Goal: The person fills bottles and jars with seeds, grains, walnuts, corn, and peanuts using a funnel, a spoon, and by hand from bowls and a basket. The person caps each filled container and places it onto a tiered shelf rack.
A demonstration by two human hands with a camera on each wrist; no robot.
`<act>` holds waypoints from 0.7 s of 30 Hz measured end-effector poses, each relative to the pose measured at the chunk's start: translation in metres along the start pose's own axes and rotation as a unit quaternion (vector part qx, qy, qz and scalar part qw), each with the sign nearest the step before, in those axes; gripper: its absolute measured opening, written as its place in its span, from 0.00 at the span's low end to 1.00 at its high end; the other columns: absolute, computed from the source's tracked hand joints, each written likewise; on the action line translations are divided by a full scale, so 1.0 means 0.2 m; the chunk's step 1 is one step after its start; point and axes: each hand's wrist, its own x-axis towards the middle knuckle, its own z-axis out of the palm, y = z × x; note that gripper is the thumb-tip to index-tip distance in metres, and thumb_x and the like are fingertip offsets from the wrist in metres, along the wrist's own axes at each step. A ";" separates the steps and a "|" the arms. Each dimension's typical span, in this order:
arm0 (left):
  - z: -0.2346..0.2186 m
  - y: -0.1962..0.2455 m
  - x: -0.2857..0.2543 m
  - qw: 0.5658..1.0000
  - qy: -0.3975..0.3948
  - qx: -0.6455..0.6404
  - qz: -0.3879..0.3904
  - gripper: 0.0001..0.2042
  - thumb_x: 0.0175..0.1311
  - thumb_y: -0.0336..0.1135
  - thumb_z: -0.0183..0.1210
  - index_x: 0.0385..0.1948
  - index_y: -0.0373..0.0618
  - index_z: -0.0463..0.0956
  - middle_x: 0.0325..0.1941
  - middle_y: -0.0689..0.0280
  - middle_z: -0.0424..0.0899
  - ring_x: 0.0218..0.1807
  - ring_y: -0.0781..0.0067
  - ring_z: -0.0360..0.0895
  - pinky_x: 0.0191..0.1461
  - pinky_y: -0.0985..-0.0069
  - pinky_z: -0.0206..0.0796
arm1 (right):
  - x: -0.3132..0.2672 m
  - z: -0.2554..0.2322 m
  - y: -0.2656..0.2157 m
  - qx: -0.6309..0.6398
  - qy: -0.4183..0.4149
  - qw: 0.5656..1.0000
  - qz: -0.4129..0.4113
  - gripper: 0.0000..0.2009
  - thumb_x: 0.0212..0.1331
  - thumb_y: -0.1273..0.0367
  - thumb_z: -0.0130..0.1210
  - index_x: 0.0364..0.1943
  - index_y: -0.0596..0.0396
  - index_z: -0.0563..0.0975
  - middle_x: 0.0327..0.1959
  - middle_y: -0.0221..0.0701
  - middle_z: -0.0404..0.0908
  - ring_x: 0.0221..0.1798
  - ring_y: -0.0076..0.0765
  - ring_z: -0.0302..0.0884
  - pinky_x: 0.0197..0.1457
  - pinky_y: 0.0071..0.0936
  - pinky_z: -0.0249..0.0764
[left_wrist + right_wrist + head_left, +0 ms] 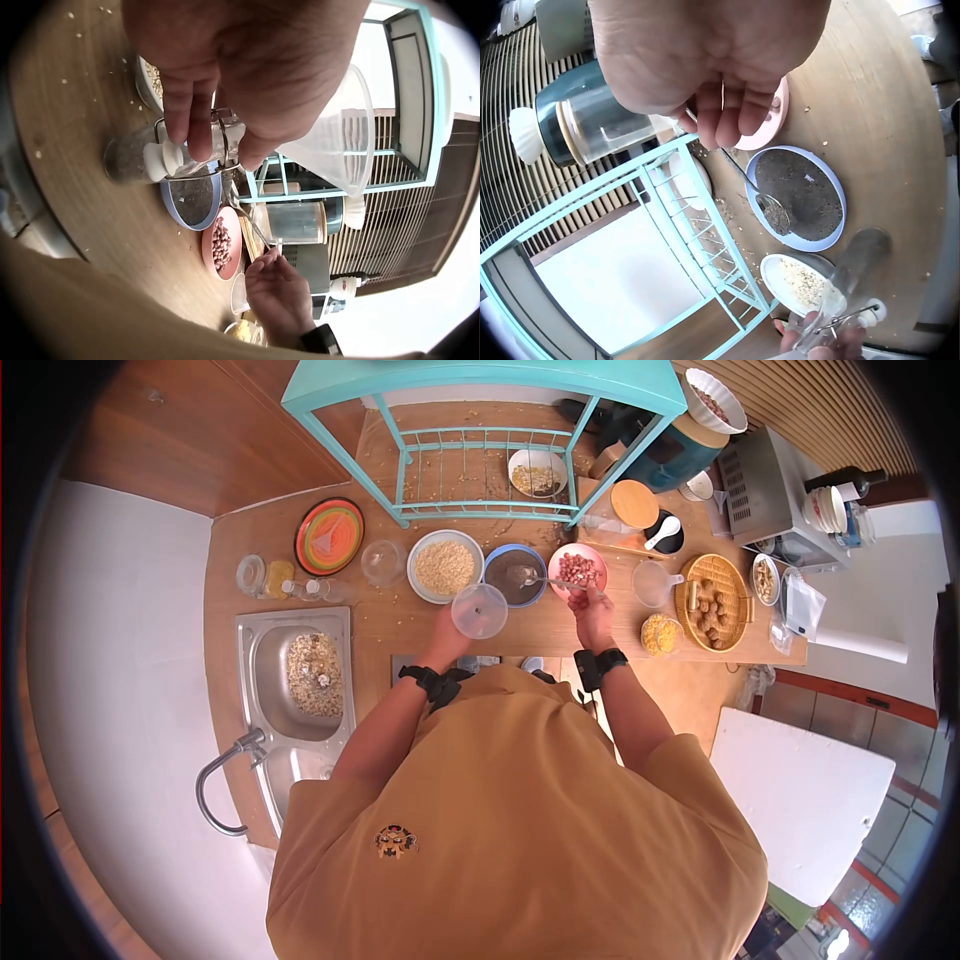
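Observation:
My left hand point(448, 638) grips the neck of a clear glass swing-top bottle point(127, 159), with its wire clasp and white stopper hanging at the side. A translucent plastic funnel point(480, 610) sits in the bottle's mouth, tapering down to my fingers. My right hand point(593, 620) pinches the handle of a metal spoon point(739, 174). Its scoop, carrying some dark grain, is over a blue-rimmed bowl point(843, 217) of dark fine grains. Left of that bowl stands a white bowl point(414, 575) of pale flakes; a pink bowl point(600, 560) of reddish peanuts is under the right hand's fingertips.
A turquoise rack point(480, 515) stands behind the bowls. To the right are a clear plastic cup point(652, 585), a cup of yellow bits point(658, 634) and a wicker basket point(742, 610) of brown pieces. A steel sink point(262, 690) and small jars point(251, 573) are at left.

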 end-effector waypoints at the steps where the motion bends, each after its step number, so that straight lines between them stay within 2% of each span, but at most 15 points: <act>1: 0.00 0.00 0.00 1.000 0.000 0.000 0.000 0.18 0.56 0.33 0.64 0.50 0.41 0.77 0.48 0.57 0.82 0.49 0.67 0.79 0.53 0.71 0.70 | 0.00 0.01 -0.03 0.009 -0.007 1.000 -0.004 0.11 0.68 0.63 0.49 0.37 0.57 0.76 0.29 0.33 0.81 0.30 0.28 0.77 0.38 0.26 0.76; 7: 0.00 0.03 0.00 1.000 0.005 0.006 -0.009 0.17 0.56 0.33 0.64 0.48 0.41 0.78 0.46 0.57 0.83 0.47 0.65 0.80 0.52 0.71 0.71 | -0.07 0.10 -0.19 0.033 -0.059 0.997 -0.043 0.10 0.69 0.65 0.48 0.37 0.58 0.76 0.29 0.33 0.81 0.30 0.29 0.77 0.39 0.26 0.76; 13: -0.04 0.11 0.00 0.999 -0.001 0.031 0.010 0.16 0.57 0.34 0.62 0.47 0.41 0.77 0.45 0.55 0.83 0.46 0.59 0.80 0.51 0.70 0.71 | -0.25 0.27 -0.41 0.066 -0.099 0.992 -0.047 0.11 0.69 0.65 0.48 0.38 0.59 0.77 0.29 0.33 0.81 0.32 0.28 0.77 0.41 0.26 0.76; 17: -0.04 0.12 0.00 0.999 0.001 0.029 0.017 0.16 0.58 0.35 0.61 0.48 0.41 0.77 0.45 0.55 0.82 0.47 0.59 0.80 0.51 0.69 0.71 | -0.40 0.37 -0.49 0.025 -0.156 0.986 -0.057 0.12 0.70 0.66 0.47 0.40 0.61 0.77 0.28 0.33 0.80 0.32 0.29 0.76 0.42 0.25 0.73; 21: -0.05 0.15 0.00 0.999 -0.005 0.036 -0.007 0.18 0.58 0.34 0.61 0.49 0.41 0.75 0.45 0.55 0.82 0.46 0.58 0.80 0.50 0.68 0.71 | -0.50 0.43 -0.45 -0.056 -0.165 0.981 -0.086 0.12 0.69 0.67 0.48 0.38 0.63 0.78 0.29 0.34 0.81 0.32 0.28 0.77 0.41 0.26 0.75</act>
